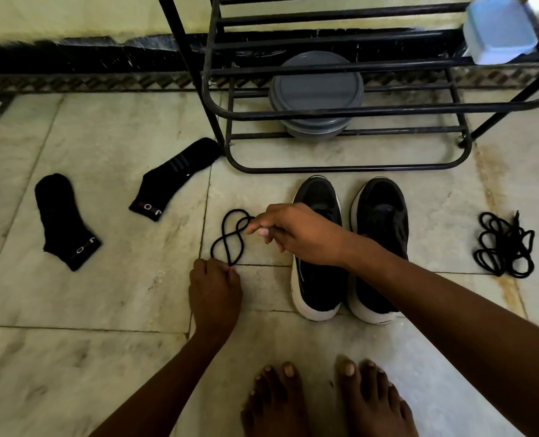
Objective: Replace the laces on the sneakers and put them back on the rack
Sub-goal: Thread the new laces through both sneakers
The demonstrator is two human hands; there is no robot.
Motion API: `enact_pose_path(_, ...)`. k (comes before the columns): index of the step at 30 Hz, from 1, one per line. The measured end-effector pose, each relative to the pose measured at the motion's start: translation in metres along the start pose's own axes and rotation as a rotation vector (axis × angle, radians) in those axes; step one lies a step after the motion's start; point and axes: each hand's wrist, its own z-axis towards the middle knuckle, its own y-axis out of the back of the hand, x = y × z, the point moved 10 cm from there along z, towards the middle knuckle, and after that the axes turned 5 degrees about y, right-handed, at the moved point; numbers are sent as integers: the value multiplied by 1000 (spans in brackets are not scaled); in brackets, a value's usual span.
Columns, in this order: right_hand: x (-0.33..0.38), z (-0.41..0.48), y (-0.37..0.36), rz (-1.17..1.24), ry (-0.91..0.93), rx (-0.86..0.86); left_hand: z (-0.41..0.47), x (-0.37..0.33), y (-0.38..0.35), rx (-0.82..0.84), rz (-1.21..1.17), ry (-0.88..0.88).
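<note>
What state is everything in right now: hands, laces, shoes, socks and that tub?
Lace, looped in a figure eight.
Left hand, pinches lace.
Right hand, pinches lace.
Spare laces, bundled on floor.
Sneakers, side by side on floor, off rack.
Socks, flat on floor, apart.
Grey tub, lid on.

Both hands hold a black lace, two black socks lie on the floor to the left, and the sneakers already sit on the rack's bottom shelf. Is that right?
Not quite: the head view shows the sneakers on the floor in front of the rack, not on it. The left hand and right hand do hold the black lace, and the black socks lie left.
</note>
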Motion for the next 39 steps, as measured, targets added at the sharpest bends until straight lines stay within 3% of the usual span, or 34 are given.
enact_pose_path(7, -4, 0, -2, -10, 3, 5, 8, 12, 3, -59, -192, 172)
enact_pose_path(17, -7, 0, -1, -11, 19, -11, 15, 14, 3, -74, -121, 386)
enact_pose_path(22, -7, -2, 2, -10, 10, -12, 23, 6, 3, -42, -27, 387)
enact_pose_path(26, -4, -3, 7, 25, 12, -61, 20, -9, 16, -92, -181, 195)
enact_pose_path(29, -4, -3, 11, -28, -3, -94, 11, -36, 45, -144, -277, -103)
enact_pose_path(33, -4, -2, 13, -75, -2, -114, -6, -85, 83, -219, -91, -521)
enact_pose_path(39, -5, -2, 19, 14, -19, -187, -9, -125, 96, -110, 44, -795)
